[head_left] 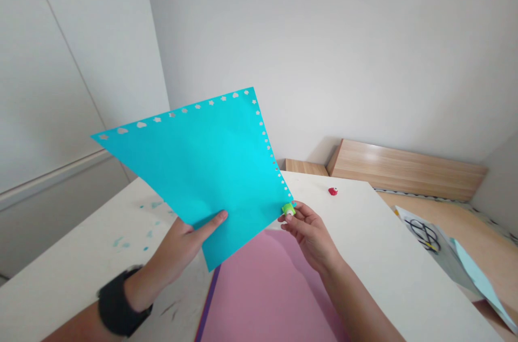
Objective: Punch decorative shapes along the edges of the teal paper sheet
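A turquoise sheet of paper [218, 158] is held up and tilted above the table. Small star, heart and flower-like holes run along its top and right edges. My left hand [182, 245] grips the sheet's lower left part, thumb on the front and fingers hidden behind. At the lower right corner, my right hand [307, 231] holds a small green and white craft punch [288, 210] between thumb and fingers. The punch sits at the sheet's edge; whether paper is inside its slot I cannot tell. Beneath lies a pink sheet [267, 293] with a purple strip along its left side.
A small red craft punch [333, 191] lies on the white table [352, 239]. Paint-like blue stains mark the table's left part. To the right, a wooden bed [408, 166] holds papers and a black cord [423, 234]. White cabinet doors [81, 34] stand at left.
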The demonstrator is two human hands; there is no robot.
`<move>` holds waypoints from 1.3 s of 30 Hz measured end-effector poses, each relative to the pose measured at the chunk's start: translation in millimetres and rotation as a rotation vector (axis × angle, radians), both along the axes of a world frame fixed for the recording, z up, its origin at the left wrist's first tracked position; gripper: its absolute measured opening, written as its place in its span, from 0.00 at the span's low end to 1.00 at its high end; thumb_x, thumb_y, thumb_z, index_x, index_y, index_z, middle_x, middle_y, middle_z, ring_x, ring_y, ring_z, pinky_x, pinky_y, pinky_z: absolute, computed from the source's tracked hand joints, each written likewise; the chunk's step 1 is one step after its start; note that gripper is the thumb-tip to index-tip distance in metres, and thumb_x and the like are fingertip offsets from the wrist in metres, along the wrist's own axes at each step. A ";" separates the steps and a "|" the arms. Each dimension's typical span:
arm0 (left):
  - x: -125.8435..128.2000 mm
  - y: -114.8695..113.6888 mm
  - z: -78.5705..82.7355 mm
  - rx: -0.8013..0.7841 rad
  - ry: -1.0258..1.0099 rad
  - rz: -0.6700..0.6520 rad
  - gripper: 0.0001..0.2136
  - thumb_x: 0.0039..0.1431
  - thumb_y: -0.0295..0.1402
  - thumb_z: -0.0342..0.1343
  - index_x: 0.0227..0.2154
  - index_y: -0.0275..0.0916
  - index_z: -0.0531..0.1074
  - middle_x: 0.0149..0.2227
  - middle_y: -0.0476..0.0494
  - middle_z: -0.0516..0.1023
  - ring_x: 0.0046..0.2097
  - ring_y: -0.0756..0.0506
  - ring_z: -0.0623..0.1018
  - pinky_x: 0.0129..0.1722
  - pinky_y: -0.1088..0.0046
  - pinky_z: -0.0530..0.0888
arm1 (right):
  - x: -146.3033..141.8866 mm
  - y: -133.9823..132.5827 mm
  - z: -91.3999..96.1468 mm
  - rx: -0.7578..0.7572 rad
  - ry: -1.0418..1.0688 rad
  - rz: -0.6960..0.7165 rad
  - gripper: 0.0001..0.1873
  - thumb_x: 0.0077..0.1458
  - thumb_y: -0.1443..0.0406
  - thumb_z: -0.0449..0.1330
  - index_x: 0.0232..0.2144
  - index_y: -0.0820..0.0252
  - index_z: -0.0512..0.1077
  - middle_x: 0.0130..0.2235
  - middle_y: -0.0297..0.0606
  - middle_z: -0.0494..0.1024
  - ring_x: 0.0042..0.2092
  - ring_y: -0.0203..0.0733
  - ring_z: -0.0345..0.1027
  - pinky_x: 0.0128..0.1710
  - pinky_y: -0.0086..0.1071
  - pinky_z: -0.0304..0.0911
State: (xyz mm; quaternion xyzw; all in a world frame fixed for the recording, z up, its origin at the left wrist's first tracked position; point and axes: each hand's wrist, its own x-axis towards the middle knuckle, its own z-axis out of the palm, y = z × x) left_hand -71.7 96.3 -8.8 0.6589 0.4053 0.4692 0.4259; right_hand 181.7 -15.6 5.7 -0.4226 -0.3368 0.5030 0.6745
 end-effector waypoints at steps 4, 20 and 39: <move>-0.5 0.3 -0.9 -0.015 -0.016 0.005 0.22 0.54 0.43 0.64 0.52 0.44 0.74 0.54 0.41 0.78 0.64 0.36 0.66 0.64 0.50 0.63 | 0.0 -0.3 0.4 -0.010 -0.007 -0.004 0.18 0.47 0.63 0.72 0.41 0.55 0.74 0.38 0.35 0.79 0.41 0.41 0.73 0.42 0.34 0.66; -0.2 -2.7 2.2 -0.026 -0.004 -0.015 0.28 0.56 0.43 0.63 0.59 0.49 0.67 0.60 0.48 0.72 0.66 0.36 0.62 0.66 0.51 0.62 | -0.8 1.8 0.3 -0.001 0.028 0.059 0.14 0.52 0.63 0.69 0.42 0.56 0.74 0.40 0.37 0.77 0.42 0.42 0.72 0.40 0.34 0.68; -1.0 -3.8 5.5 -0.009 0.033 -0.014 0.31 0.55 0.44 0.63 0.62 0.51 0.64 0.57 0.50 0.75 0.64 0.35 0.66 0.65 0.49 0.63 | -4.2 4.5 0.6 0.020 0.023 0.056 0.13 0.53 0.61 0.68 0.42 0.58 0.76 0.40 0.38 0.77 0.42 0.41 0.71 0.44 0.36 0.67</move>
